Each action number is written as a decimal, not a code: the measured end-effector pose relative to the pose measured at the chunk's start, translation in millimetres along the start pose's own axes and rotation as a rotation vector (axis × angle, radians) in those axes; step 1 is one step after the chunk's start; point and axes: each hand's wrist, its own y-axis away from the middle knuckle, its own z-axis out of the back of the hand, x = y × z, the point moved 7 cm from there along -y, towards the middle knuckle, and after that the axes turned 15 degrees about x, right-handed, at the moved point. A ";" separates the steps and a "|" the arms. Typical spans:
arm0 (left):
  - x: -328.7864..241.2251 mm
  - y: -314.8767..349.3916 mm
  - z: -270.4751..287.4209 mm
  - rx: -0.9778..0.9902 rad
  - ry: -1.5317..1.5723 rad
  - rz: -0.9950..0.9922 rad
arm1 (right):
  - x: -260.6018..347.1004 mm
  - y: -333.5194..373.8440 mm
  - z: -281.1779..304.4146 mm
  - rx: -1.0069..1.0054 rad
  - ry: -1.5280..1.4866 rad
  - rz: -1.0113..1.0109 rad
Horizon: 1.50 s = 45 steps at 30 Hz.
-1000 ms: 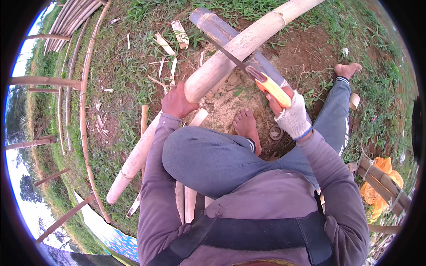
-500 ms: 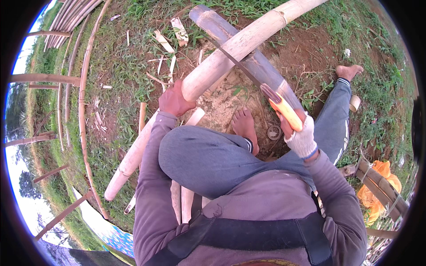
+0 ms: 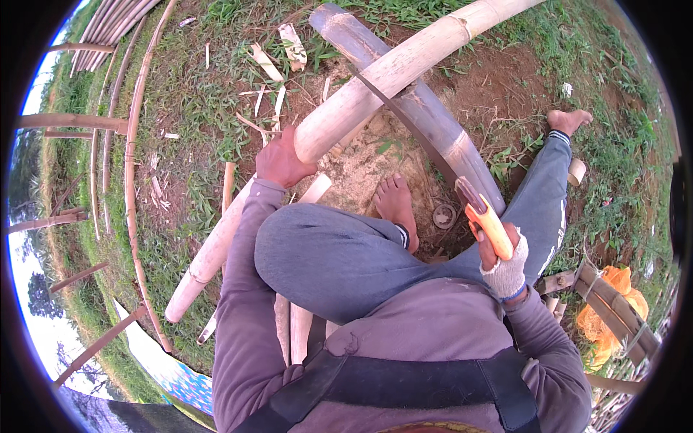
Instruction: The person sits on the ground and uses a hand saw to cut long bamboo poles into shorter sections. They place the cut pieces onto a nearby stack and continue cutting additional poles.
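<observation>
A long pale bamboo pole (image 3: 346,112) slants from the lower left to the upper right, lying across a thicker grey bamboo pole (image 3: 433,115). My bare left hand (image 3: 283,157) is wrapped round the pale pole, left of the crossing. In my right hand (image 3: 503,263), which wears a white fingerless glove, is the orange handle of a handsaw (image 3: 426,150). Its long dark blade crosses the pale pole near the crossing, its far end showing beyond the pole. How deep the blade sits in the bamboo I cannot tell.
Sawdust (image 3: 364,162) covers the soil beside my bare foot (image 3: 395,200). Split bamboo scraps (image 3: 292,47) lie on the grass. A bamboo rail frame (image 3: 133,180) runs along the left, and an orange plastic bag (image 3: 617,296) rests by lashed bamboo (image 3: 613,307) at right.
My right hand has pulled the saw back toward me and to the right, baring more blade on the near side of the pole. My left hand keeps its grip on the bamboo.
</observation>
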 end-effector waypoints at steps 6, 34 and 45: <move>-11.0 -5.9 8.8 0.056 -0.021 0.013 | 30.6 -209.9 -55.1 -0.076 -0.002 0.115; 1.1 -4.7 1.3 0.038 0.027 0.009 | -6.1 -8.0 -9.3 0.027 0.051 0.047; 4.6 2.5 4.4 0.077 0.035 0.041 | 31.8 -65.6 -9.2 0.048 0.157 0.246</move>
